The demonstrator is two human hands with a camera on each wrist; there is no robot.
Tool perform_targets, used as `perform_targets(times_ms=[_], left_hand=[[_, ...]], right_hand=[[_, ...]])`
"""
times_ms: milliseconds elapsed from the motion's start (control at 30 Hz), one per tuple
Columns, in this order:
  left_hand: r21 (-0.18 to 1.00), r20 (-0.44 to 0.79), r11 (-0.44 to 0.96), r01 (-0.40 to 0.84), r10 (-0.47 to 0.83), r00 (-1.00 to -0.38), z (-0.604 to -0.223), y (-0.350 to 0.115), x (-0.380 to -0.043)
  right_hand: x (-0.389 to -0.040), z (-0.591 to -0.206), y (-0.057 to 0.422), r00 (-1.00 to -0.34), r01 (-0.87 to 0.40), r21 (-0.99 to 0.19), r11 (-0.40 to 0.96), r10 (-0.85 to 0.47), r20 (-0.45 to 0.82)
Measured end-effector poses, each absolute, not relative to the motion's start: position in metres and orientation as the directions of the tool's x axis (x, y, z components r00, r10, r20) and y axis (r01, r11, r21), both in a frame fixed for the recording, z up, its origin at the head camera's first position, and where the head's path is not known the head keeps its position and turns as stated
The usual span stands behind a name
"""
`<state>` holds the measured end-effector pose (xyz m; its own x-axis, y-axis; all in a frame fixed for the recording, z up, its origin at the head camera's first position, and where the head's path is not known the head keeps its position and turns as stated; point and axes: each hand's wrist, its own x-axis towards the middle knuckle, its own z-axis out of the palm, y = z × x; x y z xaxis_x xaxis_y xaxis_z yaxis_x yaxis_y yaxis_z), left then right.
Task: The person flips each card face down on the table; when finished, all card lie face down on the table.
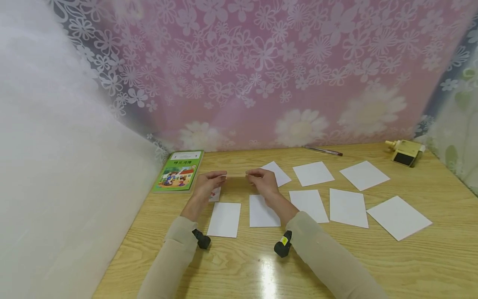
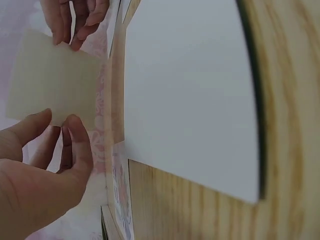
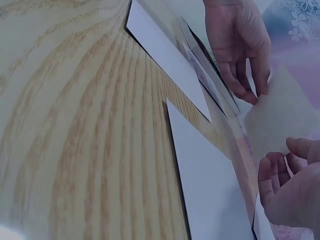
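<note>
Both hands hold one plain pale card [image 2: 55, 80] up over the table, seen almost edge-on in the head view. My left hand [image 1: 206, 185] pinches its left edge between thumb and fingertips. The opposite edge is pinched the same way by my right hand [image 1: 266, 182]. Below the left hand lies a card with a red print [image 1: 215, 194], partly hidden by that hand. A white card [image 1: 225, 220] lies nearer to me, and another white card [image 1: 261, 211] is partly covered by the right wrist.
Several more white cards lie in two loose rows to the right, such as one white card [image 1: 349, 208]. A green book [image 1: 179, 172] is at the back left. Toward the back wall are a pen [image 1: 323, 150] and a yellow bottle-like object [image 1: 407, 152] with a dark panel.
</note>
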<state>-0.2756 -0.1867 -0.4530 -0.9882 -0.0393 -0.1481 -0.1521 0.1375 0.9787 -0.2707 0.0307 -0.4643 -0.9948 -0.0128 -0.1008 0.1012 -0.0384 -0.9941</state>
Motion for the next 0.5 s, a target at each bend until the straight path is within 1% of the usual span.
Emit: perform_targets(times_ms=[67,233,500], left_hand=[[0.981,-0.149,0.119,-0.152,-0.039,-0.988,-0.4521,-0.1866,-0.2750],[0.972,-0.168,0.153,-0.178,-0.078,-0.983,-0.4511,-0.1861,-0.2744],[0.966,-0.193,0.151,-0.212,-0.131,-0.972,-0.4538,-0.1841,-0.2788]], right_hand=[[-0.2704,-0.4639,0.0308,-0.994,0.105,-0.992,-0.063,-0.017,-0.104],[-0.2697,-0.4639,0.0310,-0.992,0.124,-0.988,-0.097,-0.011,-0.124],[-0.2694,-0.4659,0.0297,-0.984,0.180,-0.981,-0.075,-0.014,-0.179]])
